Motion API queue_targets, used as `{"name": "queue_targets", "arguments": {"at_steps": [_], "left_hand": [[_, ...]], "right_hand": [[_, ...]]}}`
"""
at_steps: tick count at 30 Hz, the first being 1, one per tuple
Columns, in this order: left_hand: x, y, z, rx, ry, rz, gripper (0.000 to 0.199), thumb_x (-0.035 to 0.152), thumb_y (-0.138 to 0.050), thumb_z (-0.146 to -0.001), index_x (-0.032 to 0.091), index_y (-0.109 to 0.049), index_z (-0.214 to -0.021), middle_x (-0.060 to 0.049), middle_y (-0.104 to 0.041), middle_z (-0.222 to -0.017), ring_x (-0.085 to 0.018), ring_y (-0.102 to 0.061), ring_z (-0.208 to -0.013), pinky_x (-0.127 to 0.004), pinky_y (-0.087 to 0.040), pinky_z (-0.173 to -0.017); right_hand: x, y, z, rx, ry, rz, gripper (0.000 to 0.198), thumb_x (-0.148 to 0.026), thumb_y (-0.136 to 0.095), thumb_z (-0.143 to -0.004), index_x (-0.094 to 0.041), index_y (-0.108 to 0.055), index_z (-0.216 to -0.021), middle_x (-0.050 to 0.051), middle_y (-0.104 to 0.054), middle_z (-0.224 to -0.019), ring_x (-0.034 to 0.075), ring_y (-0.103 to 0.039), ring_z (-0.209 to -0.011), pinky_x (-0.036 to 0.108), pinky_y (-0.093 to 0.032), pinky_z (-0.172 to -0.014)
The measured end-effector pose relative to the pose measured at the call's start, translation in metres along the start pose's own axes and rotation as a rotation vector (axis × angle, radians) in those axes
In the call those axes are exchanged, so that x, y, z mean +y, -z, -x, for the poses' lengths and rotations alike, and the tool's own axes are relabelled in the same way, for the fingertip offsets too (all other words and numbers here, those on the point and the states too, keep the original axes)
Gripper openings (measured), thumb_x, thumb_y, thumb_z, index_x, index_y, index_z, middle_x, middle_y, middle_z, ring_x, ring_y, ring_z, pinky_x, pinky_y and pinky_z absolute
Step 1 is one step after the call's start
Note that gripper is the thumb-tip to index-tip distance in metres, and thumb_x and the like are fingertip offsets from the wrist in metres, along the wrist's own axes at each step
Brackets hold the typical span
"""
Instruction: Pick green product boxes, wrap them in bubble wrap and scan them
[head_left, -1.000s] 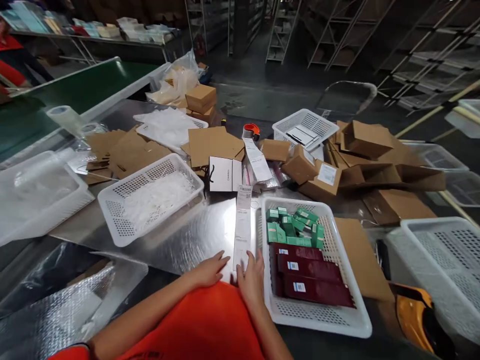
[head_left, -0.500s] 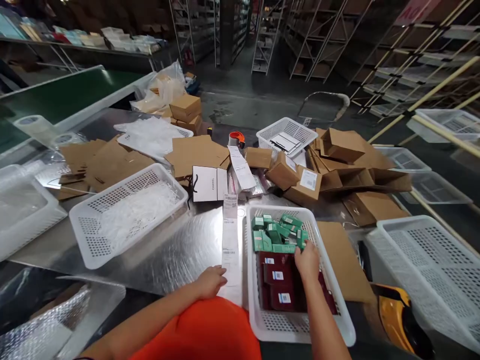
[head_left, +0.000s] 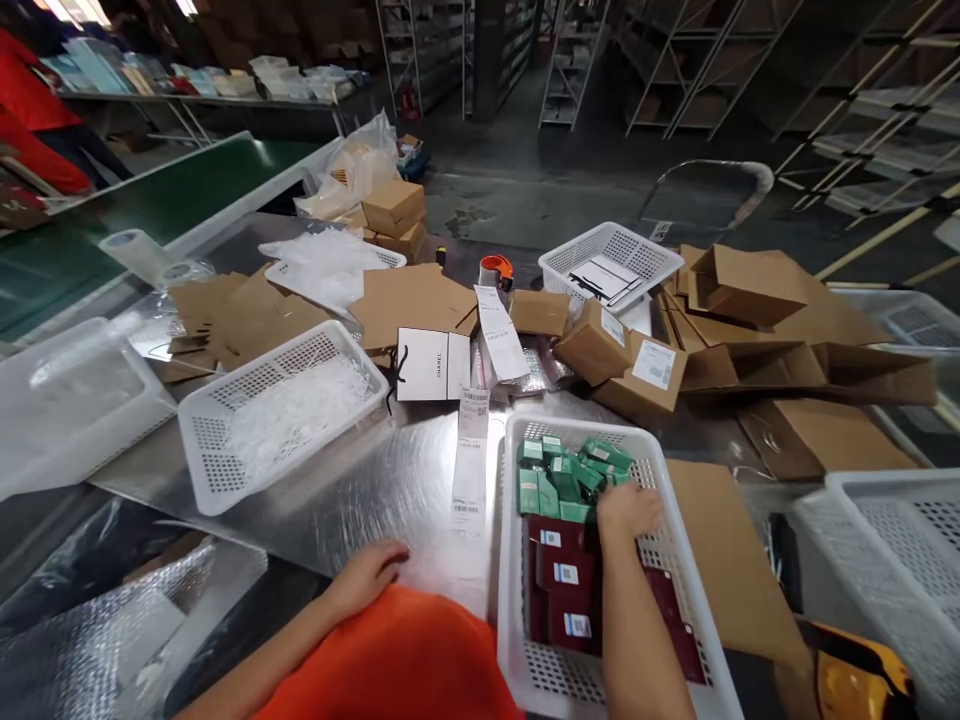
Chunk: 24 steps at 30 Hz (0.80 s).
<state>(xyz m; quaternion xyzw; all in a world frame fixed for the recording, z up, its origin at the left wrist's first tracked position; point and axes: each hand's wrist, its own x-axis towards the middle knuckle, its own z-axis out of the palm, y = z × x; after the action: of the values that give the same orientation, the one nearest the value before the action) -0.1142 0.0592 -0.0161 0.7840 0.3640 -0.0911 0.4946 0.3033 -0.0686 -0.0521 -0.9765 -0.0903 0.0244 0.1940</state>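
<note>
My right hand (head_left: 630,508) reaches into a white perforated basket (head_left: 658,450), at the right end of a cluster of small green boxes (head_left: 559,490). Its fingers are curled down, and what they hold, if anything, is hidden. Below the green boxes lie several dark red boxes (head_left: 564,575) with white-and-blue labels, partly covered by my right forearm. My left hand (head_left: 369,575) rests at the table's near edge, fingers loosely stretched out and holding nothing. A long strip of printed labels (head_left: 470,500) runs along the metal table between that hand and the basket.
A basket of white shredded filler (head_left: 296,415) stands on the left. Behind the labels are a white paper bag (head_left: 431,365), an orange tape dispenser (head_left: 495,270) and labelled cartons (head_left: 645,375). Flat cardboard (head_left: 731,540) and a yellow-black tool (head_left: 855,670) lie on the right.
The view has turned left. My left hand has drawn back from the label strip, and my right hand has shifted a little rightward at the green boxes. Another person shows at far left.
</note>
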Motion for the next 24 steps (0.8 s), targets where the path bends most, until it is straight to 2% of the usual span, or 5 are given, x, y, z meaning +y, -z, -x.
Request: {"name": "queue_targets", "arguments": {"at_steps": [3,9,13,17,24], "left_hand": [[0.013,0.0,-0.002,-0.024,-0.029,-0.004,0.034,0.016,-0.047,-0.082,0.021,-0.07,-0.106,-0.009,-0.071,-0.113,-0.025,-0.063,-0.109,-0.037,-0.045,-0.099],[0.048,0.003,-0.006,0.079,-0.11,0.288,0.034,0.034,-0.057,-0.086,0.023,-0.068,-0.116,-0.011,-0.067,-0.12,-0.024,-0.062,-0.106,-0.04,-0.046,-0.1],[0.083,0.0,-0.011,0.023,-0.133,0.757,0.08,0.049,-0.078,-0.073,0.03,-0.046,-0.143,-0.012,-0.048,-0.147,-0.027,-0.054,-0.123,-0.04,-0.045,-0.102],[0.104,-0.01,-0.012,-0.083,-0.001,1.161,0.069,0.058,-0.075,-0.075,0.023,-0.055,-0.131,-0.01,-0.067,-0.116,-0.025,-0.066,-0.101,-0.036,-0.052,-0.087],[0.067,-0.015,0.003,-0.049,0.309,1.439,0.042,0.056,-0.072,-0.079,0.018,-0.058,-0.091,-0.002,-0.066,-0.07,-0.016,-0.064,-0.062,-0.029,-0.052,-0.064]], "right_hand": [[0.0,0.015,0.0,-0.012,-0.007,-0.051,0.032,-0.037,-0.045,-0.085,-0.014,-0.066,-0.093,0.029,-0.061,-0.108,0.045,-0.054,-0.112,0.065,-0.04,-0.084],[-0.02,0.062,0.05,-0.105,0.12,-0.38,0.054,-0.056,-0.054,-0.075,-0.013,-0.059,-0.108,0.017,-0.066,-0.099,0.033,-0.063,-0.094,0.051,-0.049,-0.088],[-0.058,0.075,0.149,-0.494,0.254,-0.721,0.062,-0.06,-0.062,-0.071,-0.018,-0.06,-0.116,0.006,-0.069,-0.084,0.024,-0.065,-0.072,0.039,-0.057,-0.068],[-0.085,0.069,0.211,-0.782,0.493,-0.774,0.047,-0.051,-0.069,-0.075,-0.032,-0.067,-0.118,0.006,-0.072,-0.092,0.025,-0.067,-0.073,0.04,-0.058,-0.066],[-0.061,0.033,0.103,-0.275,0.411,-0.446,0.055,-0.044,-0.046,-0.083,-0.013,-0.057,-0.127,0.02,-0.058,-0.123,0.032,-0.058,-0.109,0.051,-0.051,-0.093]]}}
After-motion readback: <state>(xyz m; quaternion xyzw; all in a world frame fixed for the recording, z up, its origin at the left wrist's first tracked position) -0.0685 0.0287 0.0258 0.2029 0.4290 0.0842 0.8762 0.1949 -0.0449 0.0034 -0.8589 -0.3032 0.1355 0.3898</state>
